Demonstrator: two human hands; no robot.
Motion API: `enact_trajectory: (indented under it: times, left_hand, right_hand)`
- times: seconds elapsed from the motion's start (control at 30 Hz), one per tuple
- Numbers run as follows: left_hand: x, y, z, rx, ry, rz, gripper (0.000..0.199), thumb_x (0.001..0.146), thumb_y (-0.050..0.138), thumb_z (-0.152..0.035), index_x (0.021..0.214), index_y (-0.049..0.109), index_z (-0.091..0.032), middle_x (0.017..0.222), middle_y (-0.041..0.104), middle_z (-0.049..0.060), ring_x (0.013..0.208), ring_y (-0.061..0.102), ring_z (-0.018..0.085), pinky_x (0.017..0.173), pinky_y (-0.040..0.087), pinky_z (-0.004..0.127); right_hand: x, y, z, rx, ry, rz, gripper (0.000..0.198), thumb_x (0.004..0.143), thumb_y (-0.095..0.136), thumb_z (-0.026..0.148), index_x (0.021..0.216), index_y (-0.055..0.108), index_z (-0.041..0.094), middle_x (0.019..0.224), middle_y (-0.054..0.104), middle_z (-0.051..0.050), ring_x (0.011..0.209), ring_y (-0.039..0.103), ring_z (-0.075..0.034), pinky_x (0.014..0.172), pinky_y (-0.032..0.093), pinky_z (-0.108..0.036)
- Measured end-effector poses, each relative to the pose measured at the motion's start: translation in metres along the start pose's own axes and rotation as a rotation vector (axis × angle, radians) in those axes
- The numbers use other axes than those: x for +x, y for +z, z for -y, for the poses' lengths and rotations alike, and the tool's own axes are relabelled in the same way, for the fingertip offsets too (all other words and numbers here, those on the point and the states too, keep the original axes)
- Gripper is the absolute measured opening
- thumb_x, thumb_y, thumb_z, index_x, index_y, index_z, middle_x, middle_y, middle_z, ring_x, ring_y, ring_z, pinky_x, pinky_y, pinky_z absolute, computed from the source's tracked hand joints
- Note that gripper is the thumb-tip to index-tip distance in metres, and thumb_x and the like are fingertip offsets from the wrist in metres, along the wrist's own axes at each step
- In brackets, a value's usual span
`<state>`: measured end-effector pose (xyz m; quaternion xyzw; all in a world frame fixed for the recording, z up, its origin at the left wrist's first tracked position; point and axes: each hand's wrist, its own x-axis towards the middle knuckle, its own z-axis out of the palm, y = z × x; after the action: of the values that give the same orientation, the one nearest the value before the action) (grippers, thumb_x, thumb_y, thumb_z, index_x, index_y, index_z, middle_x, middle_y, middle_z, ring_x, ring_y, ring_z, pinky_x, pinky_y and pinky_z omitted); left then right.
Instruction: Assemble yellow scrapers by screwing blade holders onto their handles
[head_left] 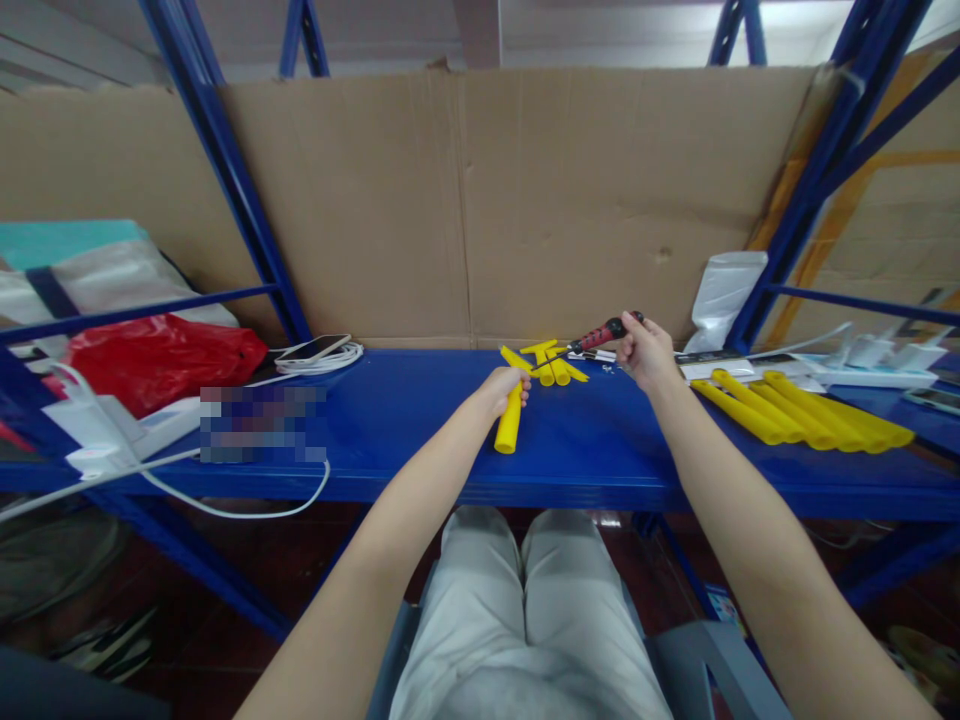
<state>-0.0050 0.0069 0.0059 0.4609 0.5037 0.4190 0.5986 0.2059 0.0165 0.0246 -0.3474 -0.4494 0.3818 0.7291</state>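
My left hand [511, 388] is closed round a yellow tube [508, 430], whose wider end points toward me over the blue shelf top. In my right hand [646, 350] is a screwdriver [600, 335] with a red and black handle, gripped near the handle's end. Its dark shaft slants down to the left and reaches the upper side of my left hand; whether the tip touches the tube I cannot tell. Just behind my left hand lie several short yellow pieces [553, 370], some partly hidden by the screwdriver.
Several long yellow tubes [795, 410] lie at the right, by a white power strip [862, 372] and a plastic bag [724, 295]. At left are a red bag [165, 360], a coiled white cable [322, 357] and chargers [101, 430]. Cardboard [360, 200] backs the blue shelf [405, 400].
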Motion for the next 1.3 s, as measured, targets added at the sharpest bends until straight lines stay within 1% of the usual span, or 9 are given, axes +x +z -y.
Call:
enact_trajectory:
  times: [0.17, 0.37, 0.47, 0.63, 0.87, 0.97, 1.13, 1.2, 1.3]
  left_hand:
    - [-0.002, 0.001, -0.001, -0.007, 0.015, 0.026, 0.018, 0.078, 0.041, -0.003, 0.068, 0.041, -0.017, 0.043, 0.041, -0.006, 0.031, 0.034, 0.006, 0.035, 0.028, 0.018]
    - [-0.007, 0.002, -0.004, -0.009, 0.029, 0.028, 0.017, 0.078, 0.040, -0.002, 0.070, 0.041, -0.017, 0.044, 0.040, -0.006, 0.031, 0.034, 0.006, 0.036, 0.028, 0.018]
    - [-0.006, 0.002, -0.004, -0.020, 0.033, 0.026, 0.017, 0.077, 0.041, -0.001, 0.071, 0.041, -0.017, 0.044, 0.041, -0.006, 0.032, 0.034, 0.006, 0.036, 0.028, 0.019]
    - [-0.004, 0.001, -0.003, -0.030, 0.044, 0.029, 0.016, 0.078, 0.041, -0.002, 0.071, 0.042, -0.017, 0.045, 0.041, -0.006, 0.032, 0.034, 0.006, 0.036, 0.028, 0.019]
    - [-0.006, 0.002, -0.004, -0.030, 0.032, 0.032, 0.017, 0.080, 0.040, -0.003, 0.070, 0.042, -0.017, 0.045, 0.041, -0.006, 0.032, 0.034, 0.006, 0.037, 0.027, 0.019]
    - [-0.006, 0.002, -0.004, -0.033, 0.034, 0.029, 0.016, 0.079, 0.040, -0.003, 0.072, 0.043, -0.017, 0.045, 0.041, -0.006, 0.032, 0.034, 0.006, 0.037, 0.028, 0.019]
    - [-0.006, 0.002, -0.005, -0.019, 0.034, 0.035, 0.016, 0.080, 0.040, -0.004, 0.071, 0.042, -0.017, 0.043, 0.041, -0.007, 0.032, 0.034, 0.005, 0.037, 0.028, 0.018]
    - [-0.005, 0.002, -0.004, -0.020, 0.036, 0.034, 0.016, 0.080, 0.041, -0.003, 0.071, 0.043, -0.017, 0.043, 0.041, -0.007, 0.031, 0.034, 0.005, 0.036, 0.028, 0.018]
    - [-0.004, 0.002, -0.003, -0.027, 0.042, 0.034, 0.017, 0.080, 0.041, -0.003, 0.070, 0.042, -0.017, 0.043, 0.041, -0.007, 0.031, 0.035, 0.006, 0.036, 0.028, 0.018]
  right_hand:
    - [-0.003, 0.005, 0.001, 0.033, -0.086, -0.091, 0.040, 0.066, 0.073, 0.040, 0.063, 0.038, 0.021, 0.035, 0.030, 0.013, 0.029, 0.029, -0.004, 0.029, 0.025, -0.017]
    - [-0.003, 0.005, 0.004, 0.034, -0.107, -0.184, 0.033, 0.071, 0.069, 0.033, 0.063, 0.039, 0.020, 0.036, 0.027, 0.013, 0.029, 0.026, -0.004, 0.030, 0.021, -0.018]
    - [-0.003, 0.004, 0.003, 0.009, -0.104, -0.198, 0.032, 0.071, 0.069, 0.032, 0.064, 0.040, 0.020, 0.036, 0.027, 0.013, 0.029, 0.025, -0.004, 0.031, 0.021, -0.018]
    - [-0.003, 0.005, 0.000, -0.040, -0.091, -0.177, 0.037, 0.069, 0.070, 0.036, 0.062, 0.037, 0.021, 0.037, 0.026, 0.013, 0.030, 0.026, -0.004, 0.032, 0.023, -0.019]
    - [-0.004, 0.006, -0.004, -0.146, -0.012, -0.145, 0.031, 0.072, 0.066, 0.034, 0.062, 0.041, 0.021, 0.035, 0.029, 0.011, 0.031, 0.029, -0.005, 0.032, 0.022, -0.019]
    - [-0.003, 0.005, -0.005, -0.178, 0.026, -0.136, 0.031, 0.073, 0.065, 0.033, 0.062, 0.039, 0.021, 0.035, 0.029, 0.011, 0.031, 0.029, -0.005, 0.031, 0.023, -0.018]
    - [-0.006, 0.006, -0.006, -0.235, 0.158, -0.084, 0.031, 0.075, 0.064, 0.029, 0.062, 0.037, 0.021, 0.035, 0.034, 0.010, 0.029, 0.031, -0.006, 0.030, 0.024, -0.018]
    - [-0.008, 0.008, -0.006, -0.281, 0.197, -0.072, 0.029, 0.077, 0.061, 0.025, 0.063, 0.037, 0.021, 0.034, 0.036, 0.009, 0.029, 0.032, -0.006, 0.030, 0.025, -0.018]
    - [-0.013, 0.011, -0.005, -0.406, 0.222, -0.043, 0.025, 0.082, 0.055, 0.024, 0.064, 0.038, 0.021, 0.033, 0.037, 0.008, 0.028, 0.033, -0.007, 0.031, 0.024, -0.018]
